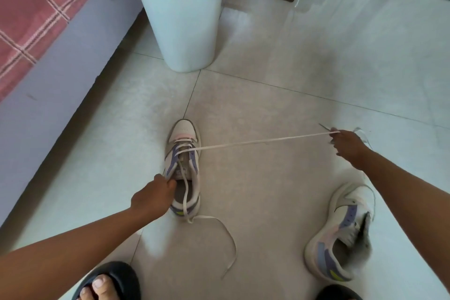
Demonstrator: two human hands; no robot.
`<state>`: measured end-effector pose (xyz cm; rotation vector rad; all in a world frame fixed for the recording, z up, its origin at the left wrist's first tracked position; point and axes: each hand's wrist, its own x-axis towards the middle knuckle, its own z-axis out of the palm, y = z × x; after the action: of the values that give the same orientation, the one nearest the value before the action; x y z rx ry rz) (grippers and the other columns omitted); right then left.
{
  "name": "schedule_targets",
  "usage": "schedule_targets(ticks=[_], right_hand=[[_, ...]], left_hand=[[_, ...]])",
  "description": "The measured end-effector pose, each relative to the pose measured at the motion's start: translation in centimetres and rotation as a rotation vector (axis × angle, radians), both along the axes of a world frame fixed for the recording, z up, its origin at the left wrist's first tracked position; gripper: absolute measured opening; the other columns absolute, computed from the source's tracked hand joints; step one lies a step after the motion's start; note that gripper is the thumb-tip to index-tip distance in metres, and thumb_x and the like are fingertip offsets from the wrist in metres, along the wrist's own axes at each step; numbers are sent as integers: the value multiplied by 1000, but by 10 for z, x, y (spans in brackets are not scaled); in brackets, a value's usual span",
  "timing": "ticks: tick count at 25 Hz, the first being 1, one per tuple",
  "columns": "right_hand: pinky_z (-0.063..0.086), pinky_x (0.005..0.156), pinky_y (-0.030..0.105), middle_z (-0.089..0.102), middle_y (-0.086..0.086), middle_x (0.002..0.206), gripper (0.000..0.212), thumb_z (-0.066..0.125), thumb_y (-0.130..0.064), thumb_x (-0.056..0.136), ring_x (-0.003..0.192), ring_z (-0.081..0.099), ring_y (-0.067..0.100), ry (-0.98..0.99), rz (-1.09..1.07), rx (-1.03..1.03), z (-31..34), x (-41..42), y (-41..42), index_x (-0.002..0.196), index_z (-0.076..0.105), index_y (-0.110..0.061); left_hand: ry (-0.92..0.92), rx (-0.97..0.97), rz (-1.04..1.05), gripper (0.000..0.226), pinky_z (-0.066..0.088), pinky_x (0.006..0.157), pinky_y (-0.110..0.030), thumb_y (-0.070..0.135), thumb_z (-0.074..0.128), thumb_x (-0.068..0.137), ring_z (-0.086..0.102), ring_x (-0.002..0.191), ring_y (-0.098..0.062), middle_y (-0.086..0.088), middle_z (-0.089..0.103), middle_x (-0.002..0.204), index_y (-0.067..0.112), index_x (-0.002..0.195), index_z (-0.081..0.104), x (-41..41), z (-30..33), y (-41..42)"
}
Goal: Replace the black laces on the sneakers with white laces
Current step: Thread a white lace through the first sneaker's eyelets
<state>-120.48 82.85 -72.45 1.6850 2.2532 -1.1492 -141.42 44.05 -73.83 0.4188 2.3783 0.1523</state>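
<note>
The white lace [255, 141] runs taut from the lower eyelets of the sneaker [183, 165] out to the person's right, nearly level across the floor [267, 95], w/ its far end pinched in the right hand [345, 147]; fingers there are curled round the lace tip, so that hand is closed on it. So the lace's long axis is crosswise to the shoe, whose own axis points toe-away from the person, heel toward them. The lace's other half hangs slack: it drops thru the shoe opening, over the heel, and loops loose on the tiles nearer the person. Left hand [153, 197] is at the shoe's collar, fingers hooked on the near-left edge of the opening, gripping the shoe to pin it vs the pull. Right hand is well apart from the shoe; left is touching it. Judging by this, only the bottom rows are threaded, upper eyelets not yet done, & next threading needs the tip brought back toward the tongue. Second sneaker [341, 234] lies tilted on its side near the right forearm; whether it holds a lace, can't tell. A white bin [182, 31] w/ blue liner stands beyond the shoe, something dark inside.
</note>
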Motion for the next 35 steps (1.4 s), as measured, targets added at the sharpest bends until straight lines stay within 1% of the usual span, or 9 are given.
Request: schedule_targets(ticks=[4,6,9,12,15,20,24,27,35], right_hand=[[29,53,25,48,14,84,27,38,-15,101,68,42,21,-172,-40,-94,7,6,5,75,46,-13],[27,48,22,45,10,65,27,44,-12,99,52,34,16,-198,-69,-337,9,7,-3,73,46,-9],[31,38,18,44,5,58,22,48,-10,97,42,35,9,-225,-10,-653,6,-9,-33,76,49,-6],[40,38,17,50,7,62,22,47,-14,98,42,45,9,-107,-49,-793,1,-47,-72,81,56,-2],[42,41,16,52,8,66,23,45,-13,99,50,49,10,123,-102,-898,2,-90,-111,81,57,-4],[48,56,18,53,9,73,21,54,14,84,65,52,15,418,-15,-746,8,-153,-171,84,58,-6],[53,64,24,57,11,74,21,60,16,79,68,57,19,417,59,-626,6,-178,-209,89,60,-3],[54,68,27,58,10,76,24,61,15,78,71,58,21,425,21,-542,0,-184,-222,77,58,-9],[56,68,24,60,8,77,23,66,12,77,72,61,19,473,2,-511,-3,-187,-226,76,59,-10]], left_hand=[[-16,-11,37,32,39,80,-35,36,29,100,54,94,-31,-16,59,111,7,98,41,-9,4,-5],[-38,-74,0,35,39,80,-35,41,29,99,55,98,-31,-15,58,115,8,104,41,-14,8,-7],[11,-125,-108,46,37,76,-33,55,35,92,55,97,-28,-9,55,117,14,111,38,-27,23,-1],[222,104,-134,43,37,75,-32,49,45,91,53,103,-27,-6,49,118,17,120,45,-38,36,8],[232,279,-124,23,43,74,-32,32,50,92,56,94,-25,-7,48,110,16,105,58,-39,37,17],[107,339,-94,18,46,80,-33,18,55,88,57,93,-30,-15,51,107,10,95,69,-42,26,29],[89,372,-76,19,40,71,-26,15,57,87,59,89,-31,-17,56,105,10,98,71,-48,21,32],[93,384,-78,21,41,72,-25,15,58,87,59,90,-29,-14,54,108,11,103,70,-46,19,32],[108,394,-94,21,39,69,-24,14,57,88,59,87,-27,-13,55,102,11,101,73,-47,17,33]])
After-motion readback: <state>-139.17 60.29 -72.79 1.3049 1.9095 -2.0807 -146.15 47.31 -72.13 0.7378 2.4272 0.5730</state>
